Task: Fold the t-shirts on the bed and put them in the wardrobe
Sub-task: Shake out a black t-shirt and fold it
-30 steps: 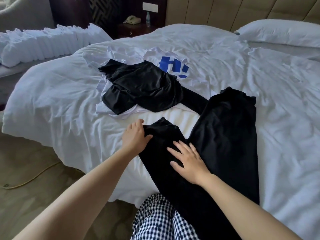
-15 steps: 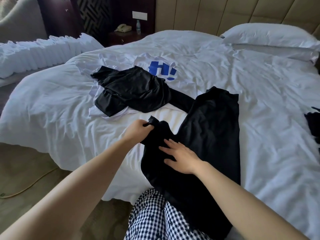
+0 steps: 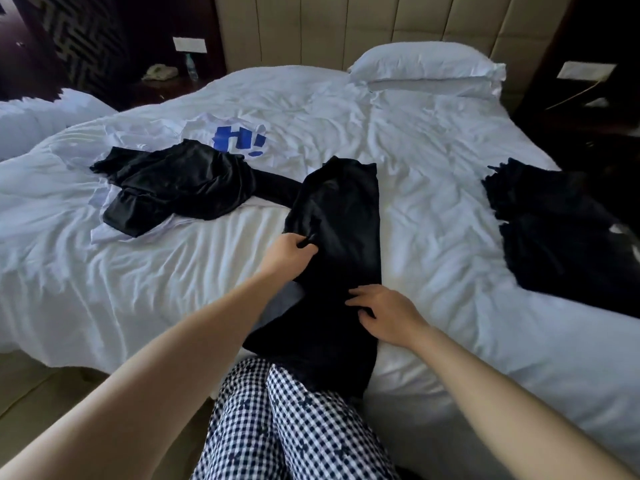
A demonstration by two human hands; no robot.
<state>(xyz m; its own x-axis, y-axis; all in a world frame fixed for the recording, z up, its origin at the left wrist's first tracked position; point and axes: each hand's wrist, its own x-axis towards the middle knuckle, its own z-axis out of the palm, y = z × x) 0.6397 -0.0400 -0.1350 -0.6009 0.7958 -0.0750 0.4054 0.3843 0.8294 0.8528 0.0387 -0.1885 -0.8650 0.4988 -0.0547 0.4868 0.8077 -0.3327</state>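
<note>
On the left of the white-sheeted bed point(image 3: 433, 150) we see a crumpled black t-shirt point(image 3: 180, 185) lying on a white blue-printed t-shirt point(image 3: 239, 138). At mid-bed, our left grip point(image 3: 289, 252) pinches a fold of the long, narrow black t-shirt point(image 3: 343, 209). Our right grip point(image 3: 384, 315) rests on its near edge, fingers loosely spread. A dark garment heap point(image 3: 561, 230) lies at the right.

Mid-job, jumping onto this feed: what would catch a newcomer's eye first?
A long black t-shirt lies down the middle of the white bed, the left hand pinching its left side and the right hand touching it nearer the edge. Back left, a crumpled black garment sits on a white t-shirt with a blue print; another dark garment lies far right.
</note>
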